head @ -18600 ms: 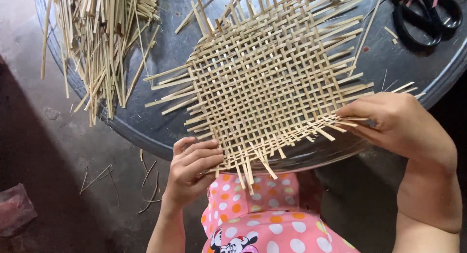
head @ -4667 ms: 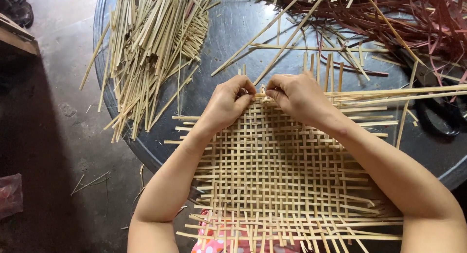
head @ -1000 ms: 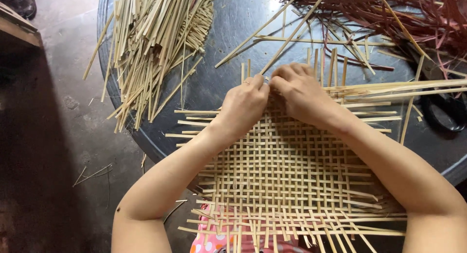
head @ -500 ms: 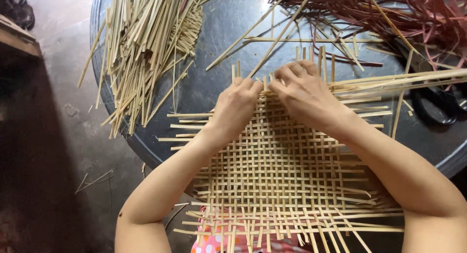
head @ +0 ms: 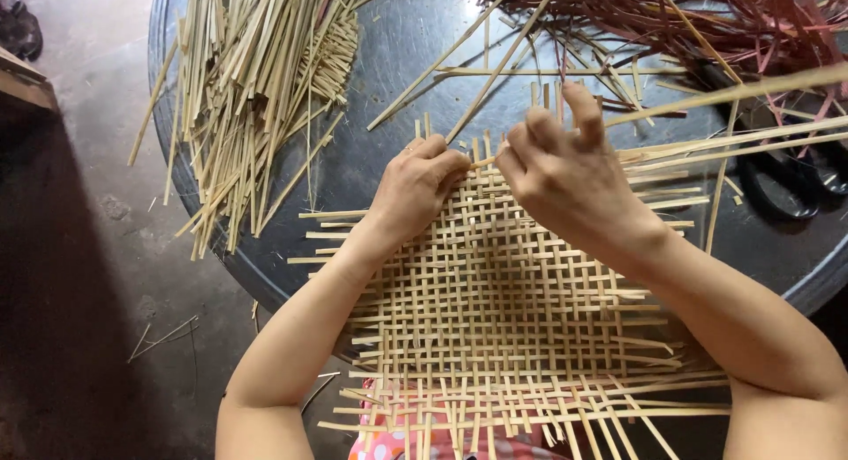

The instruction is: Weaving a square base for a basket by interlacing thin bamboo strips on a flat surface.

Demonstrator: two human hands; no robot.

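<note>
Dark and round, the metal table [head: 397,36] sits over a bare concrete floor [head: 79,274] with a few stray slivers on it. On the table's near half lies a woven mat [head: 495,310] of pale bamboo strips, its near edge overhanging toward the person and its loose ends sticking out on every side. Both hands work at the mat's far edge. The left hand [head: 415,186] rests knuckles-up on the weave, fingers curled down onto the strips. The right hand [head: 565,177] is just beside it, thumb and forefinger pinched on a thin strip [head: 707,93] that runs off to the right, the other fingers lifted. A loose pile of strips [head: 256,80] lies well to the left, reddish strips [head: 707,18] are heaped at the far right, and black scissors [head: 786,177] lie by the right rim.
</note>
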